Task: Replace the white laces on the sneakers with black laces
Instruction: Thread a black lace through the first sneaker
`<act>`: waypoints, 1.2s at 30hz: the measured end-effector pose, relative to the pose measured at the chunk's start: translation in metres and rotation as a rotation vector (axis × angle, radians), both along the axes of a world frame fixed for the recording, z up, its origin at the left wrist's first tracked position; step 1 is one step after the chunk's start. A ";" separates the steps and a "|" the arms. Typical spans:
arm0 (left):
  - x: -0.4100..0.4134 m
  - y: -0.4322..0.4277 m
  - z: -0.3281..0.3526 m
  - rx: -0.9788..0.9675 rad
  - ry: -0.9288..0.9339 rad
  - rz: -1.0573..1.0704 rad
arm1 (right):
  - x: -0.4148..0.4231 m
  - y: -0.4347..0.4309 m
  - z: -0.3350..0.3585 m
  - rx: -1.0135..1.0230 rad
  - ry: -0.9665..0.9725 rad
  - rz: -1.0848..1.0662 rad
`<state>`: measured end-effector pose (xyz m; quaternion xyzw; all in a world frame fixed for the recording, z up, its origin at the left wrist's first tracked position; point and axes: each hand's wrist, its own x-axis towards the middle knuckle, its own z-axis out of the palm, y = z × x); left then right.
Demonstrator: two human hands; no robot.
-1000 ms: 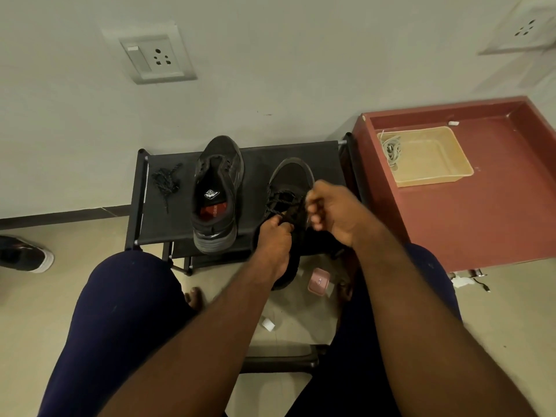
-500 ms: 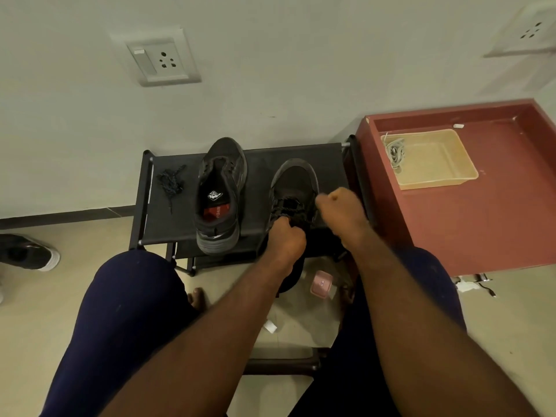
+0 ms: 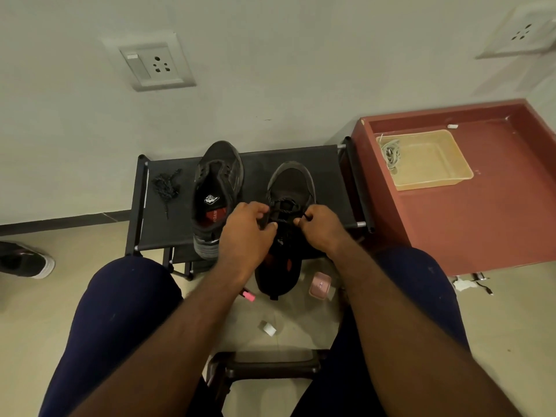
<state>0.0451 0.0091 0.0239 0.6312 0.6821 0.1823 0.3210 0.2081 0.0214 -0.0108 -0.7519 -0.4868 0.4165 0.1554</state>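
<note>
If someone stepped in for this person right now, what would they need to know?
Hands: left hand and right hand each pinch the black lace partly threaded through the right-side sneaker.
The other sneaker stands beside it, apparently unlaced; a spare black lace lies at the left end of the rack.
Done: pale old laces sit in the tan tray.
Left: finish this lacing, then lace the other sneaker.

Shoes (image 3: 218, 194) (image 3: 290, 188) (image 3: 27, 260): three;
Black laces (image 3: 166, 185) (image 3: 282, 206): two;
White lace bundles (image 3: 391, 153): one;
Hands (image 3: 245, 233) (image 3: 323, 228): two;
Wall sockets (image 3: 153, 63) (image 3: 522, 34): two;
Trays (image 3: 433, 182): one
</note>
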 end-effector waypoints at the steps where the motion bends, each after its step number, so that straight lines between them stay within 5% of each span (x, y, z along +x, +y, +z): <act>1: -0.004 -0.001 -0.004 -0.031 0.080 -0.043 | -0.001 0.000 0.000 0.001 0.006 0.001; 6: -0.003 -0.018 -0.033 -0.190 0.336 -0.228 | 0.003 -0.004 0.004 0.000 0.048 -0.027; 10: 0.005 -0.017 -0.041 -0.231 0.494 -0.247 | 0.001 -0.005 0.014 -0.047 0.349 -0.169; 13: 0.004 -0.014 -0.044 -0.235 0.500 -0.226 | 0.004 -0.004 0.033 0.028 0.669 -0.310; 18: 0.001 -0.016 -0.045 -0.218 0.487 -0.243 | 0.009 -0.005 0.043 0.238 0.663 -0.401; 22: 0.009 -0.016 -0.041 -0.207 0.438 -0.221 | 0.005 0.001 0.045 0.235 1.080 -0.699; 28: -0.010 -0.011 -0.048 -0.134 0.221 -0.251 | 0.022 0.005 0.027 0.041 0.704 -0.738; 36: -0.046 -0.021 -0.060 -0.072 0.127 -0.390 | 0.025 0.017 -0.010 -0.205 0.489 -0.730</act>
